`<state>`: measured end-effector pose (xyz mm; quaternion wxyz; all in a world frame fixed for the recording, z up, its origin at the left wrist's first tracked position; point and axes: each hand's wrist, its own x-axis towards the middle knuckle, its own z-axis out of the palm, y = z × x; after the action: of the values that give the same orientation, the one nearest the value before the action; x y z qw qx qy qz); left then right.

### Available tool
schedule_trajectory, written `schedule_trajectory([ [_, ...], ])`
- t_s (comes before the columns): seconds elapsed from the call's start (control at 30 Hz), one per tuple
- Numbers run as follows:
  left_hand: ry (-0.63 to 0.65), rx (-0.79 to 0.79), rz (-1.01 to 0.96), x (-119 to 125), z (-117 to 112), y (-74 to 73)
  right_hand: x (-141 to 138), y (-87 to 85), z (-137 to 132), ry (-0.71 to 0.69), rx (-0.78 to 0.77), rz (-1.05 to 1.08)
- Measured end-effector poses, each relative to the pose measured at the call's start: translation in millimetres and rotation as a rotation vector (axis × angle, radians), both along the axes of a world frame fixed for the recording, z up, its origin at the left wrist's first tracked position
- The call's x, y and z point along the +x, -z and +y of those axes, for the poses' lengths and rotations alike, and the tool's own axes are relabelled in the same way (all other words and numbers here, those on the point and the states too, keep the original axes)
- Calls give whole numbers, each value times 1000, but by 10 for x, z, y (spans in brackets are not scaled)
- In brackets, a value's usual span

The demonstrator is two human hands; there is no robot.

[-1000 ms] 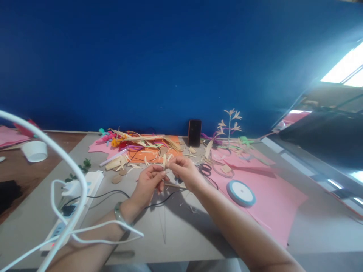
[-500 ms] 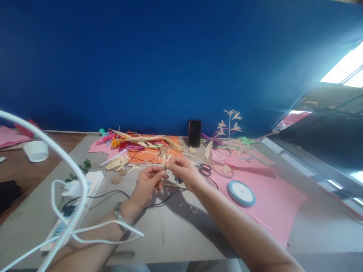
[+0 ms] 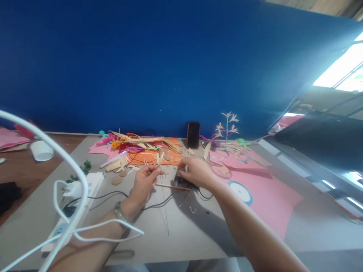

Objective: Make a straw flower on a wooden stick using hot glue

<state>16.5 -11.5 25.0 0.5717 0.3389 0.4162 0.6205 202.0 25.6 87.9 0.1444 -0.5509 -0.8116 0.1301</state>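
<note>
My left hand (image 3: 146, 183) is closed in a pinch on a small flower of pale dried husk strips (image 3: 160, 158), held upright. A long thin wire (image 3: 165, 209) hangs below these fingers toward the tabletop. To the right, my right hand (image 3: 195, 172) has its fingers curled over a dark object (image 3: 179, 179) low on the table; most of that object is hidden. Between the hands lies a thin tan stick (image 3: 172, 186). A black cord (image 3: 161, 204) runs along the table toward the dark object.
Husk pieces and pipe cleaners lie on orange paper (image 3: 141, 156) at the back. A phone (image 3: 193, 135) stands upright beside a husk-flower stem (image 3: 227, 128). Pink paper (image 3: 272, 200) and a tape roll (image 3: 240, 192) are right. A power strip (image 3: 92, 185) and white cable (image 3: 81, 177) occupy the left.
My right hand has left the husk flower and moved right, down onto the dark object. My left hand still pinches the flower, which now shows more fully.
</note>
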Motion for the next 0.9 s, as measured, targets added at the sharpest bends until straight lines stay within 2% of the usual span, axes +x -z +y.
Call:
schedule_trajectory([
  [0.07,-15,-3,-4,-2,5,-6,108,8,10,25,-21,-253],
  [0.13,-30,-16,-19,-1,7,-10,189,52,5,22,-76,-401],
  [0.27,-24,-23,-32,4,10,-8,261,191,-12,2,-127,-451],
  [0.47,-5,-14,-37,8,32,56,255,390,5,40,-137,-355],
  [0.57,1,-15,-26,6,41,102,249,439,4,89,-149,-298],
  [0.77,2,-30,-7,-1,42,165,282,334,-59,190,-41,-70],
  [0.9,9,-53,-33,7,16,111,303,246,-144,120,26,248],
])
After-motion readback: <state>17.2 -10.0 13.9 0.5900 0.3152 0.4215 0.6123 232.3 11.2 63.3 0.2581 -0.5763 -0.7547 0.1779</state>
